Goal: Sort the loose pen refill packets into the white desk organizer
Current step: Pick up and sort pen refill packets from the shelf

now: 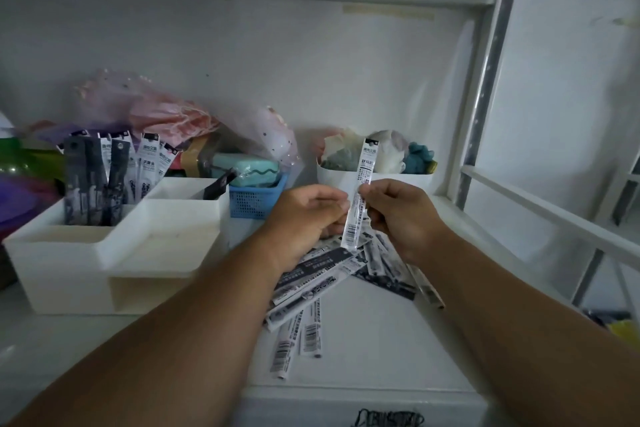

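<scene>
One clear pen refill packet (363,180) stands almost upright in the middle of the view. My right hand (401,218) pinches its right edge and my left hand (306,222) holds its left edge, fingers curled. Beneath both hands a pile of loose refill packets (322,291) lies fanned out on the white shelf. At the left stands the white desk organizer (114,253). Several refill packets (114,173) stand upright in its tall back-left compartment. One dark packet (216,185) leans in the back-right compartment. The front tray holds nothing I can see.
A blue mesh basket (256,199) with a teal case sits behind the organizer. A white bin (332,175) of crumpled items stands behind my hands. Pink bags are piled at the back left. A white shelf post (485,87) and rail (554,211) close the right side.
</scene>
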